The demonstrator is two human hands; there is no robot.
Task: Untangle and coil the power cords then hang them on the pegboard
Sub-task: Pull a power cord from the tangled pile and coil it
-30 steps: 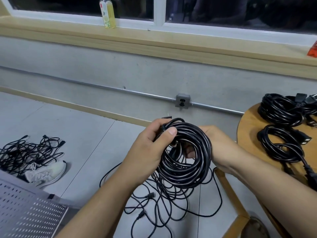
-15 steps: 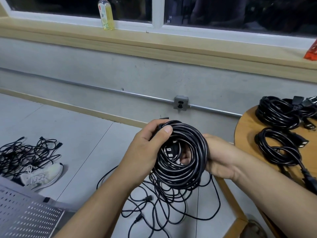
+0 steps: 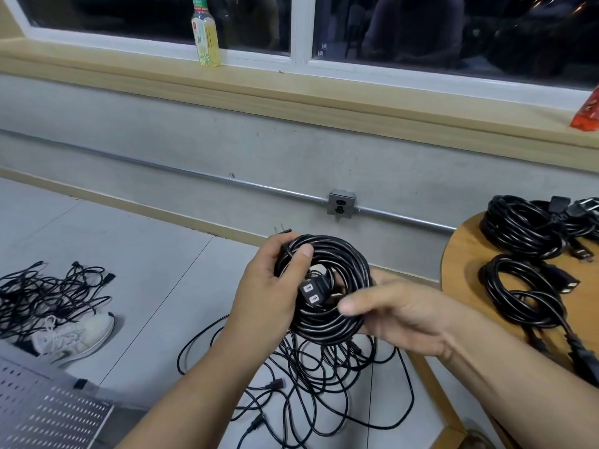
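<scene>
Coiled cord (image 3: 343, 260): black, wound in a ring, held in the air just left of the round table (image 3: 466, 251).

Left hand (image 3: 269, 296): clenched on the side of the ring away from the table, thumb pressed over the top strands, fingers hidden behind. Plug prongs (image 3: 281, 229) stick up above it.

Right hand (image 3: 398, 319): grasps the ring's table side, thumb across the front, fingers mostly hidden behind.

Socket end (image 3: 309, 293) sits inside the ring.

On the table: two finished coils (image 3: 518, 228) (image 3: 522, 296).

Floor left of the table, under the hands: loose tangled cords (image 3: 324, 377). Far left of the table: pegboard (image 3: 42, 413).
</scene>
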